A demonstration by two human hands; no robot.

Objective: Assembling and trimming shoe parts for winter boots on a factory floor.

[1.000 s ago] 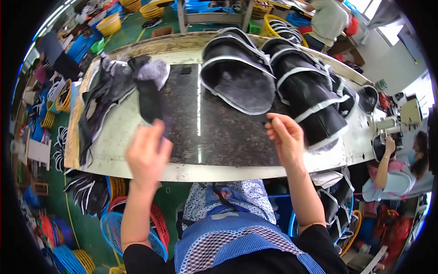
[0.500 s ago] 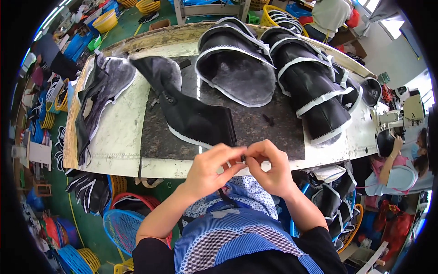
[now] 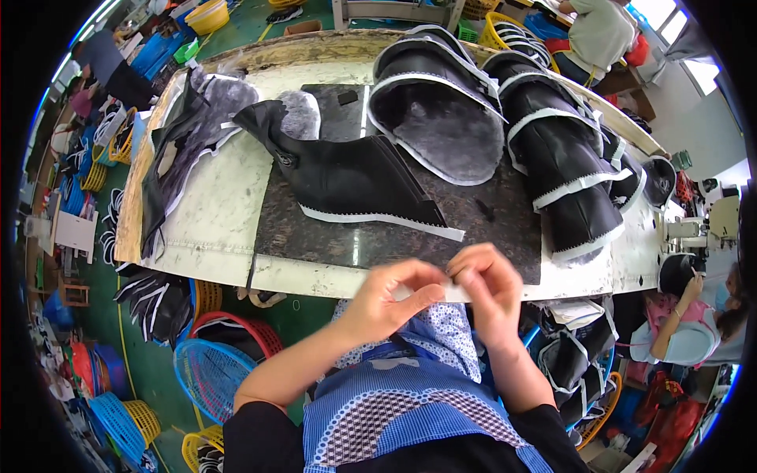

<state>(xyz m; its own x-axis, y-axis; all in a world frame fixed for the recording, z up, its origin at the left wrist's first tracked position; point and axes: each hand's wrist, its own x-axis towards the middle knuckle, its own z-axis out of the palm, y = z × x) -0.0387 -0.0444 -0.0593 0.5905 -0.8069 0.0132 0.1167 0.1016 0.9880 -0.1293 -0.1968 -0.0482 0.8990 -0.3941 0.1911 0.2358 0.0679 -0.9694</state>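
Observation:
My left hand [image 3: 400, 298] and my right hand [image 3: 490, 290] meet at the table's near edge, thumbs and fingertips pinched together. Whatever lies between the fingertips is too small and blurred to make out. Just beyond them, a black boot upper [image 3: 355, 183] with a white zigzag-edged strip and grey fleece lining rests on a dark speckled board [image 3: 315, 248]. Neither hand touches it. A small dark scrap [image 3: 482, 209] lies on the board to its right.
Fleece-lined black boot uppers [image 3: 438, 126] stand at the back, with a nested row [image 3: 568, 158] on the right. Another piece [image 3: 185, 150] lies at left. Baskets [image 3: 213, 374] flank me below the white table [image 3: 197, 229]. A co-worker [image 3: 682, 319] sits at right.
The view has shifted slightly, and the boot upper lies more stretched out to the right. A small dark item seen between my fingertips earlier is no longer distinguishable; my hands remain close together.

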